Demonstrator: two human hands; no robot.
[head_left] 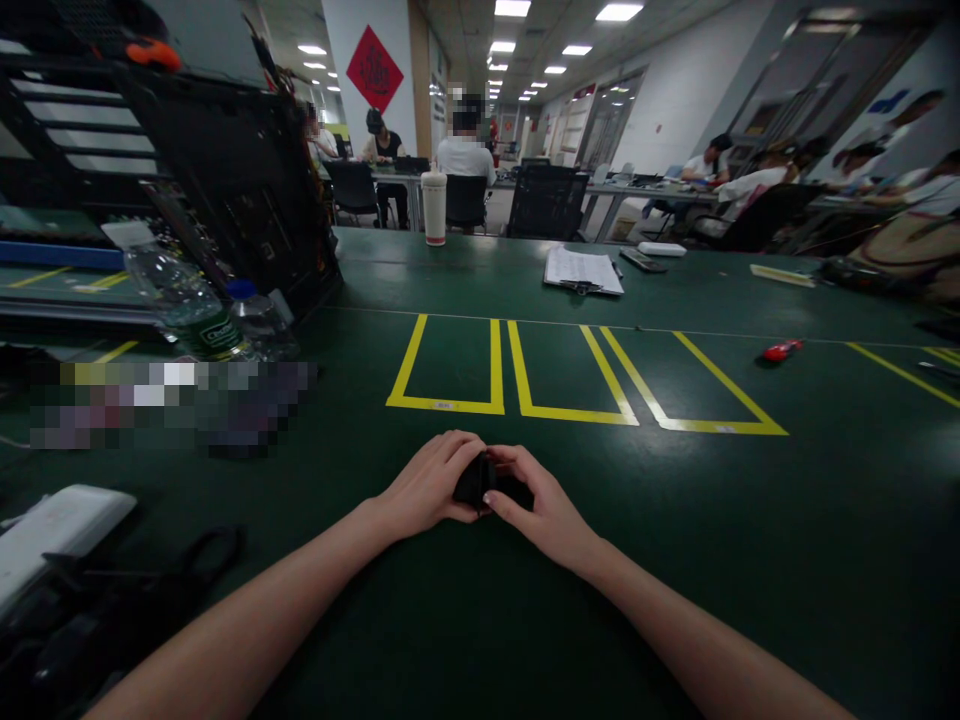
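Observation:
A small black object (472,484) is held between my two hands, low over the green table (480,610). Its kind is hard to make out, since my fingers cover much of it. My left hand (433,480) wraps over its left side and top, fingers closed around it. From the right, my right hand (541,508) pinches its edge with thumb and fingertips. Just beyond my hands lie several yellow tape outlines (450,405) on the tabletop.
Left are a black computer case (240,200), plastic bottles (187,300), a white device (67,535) and black cables (112,620). Further off stand a cup (434,208), a clipboard (583,270) and a phone (643,260). A red object (782,350) lies right. People sit behind.

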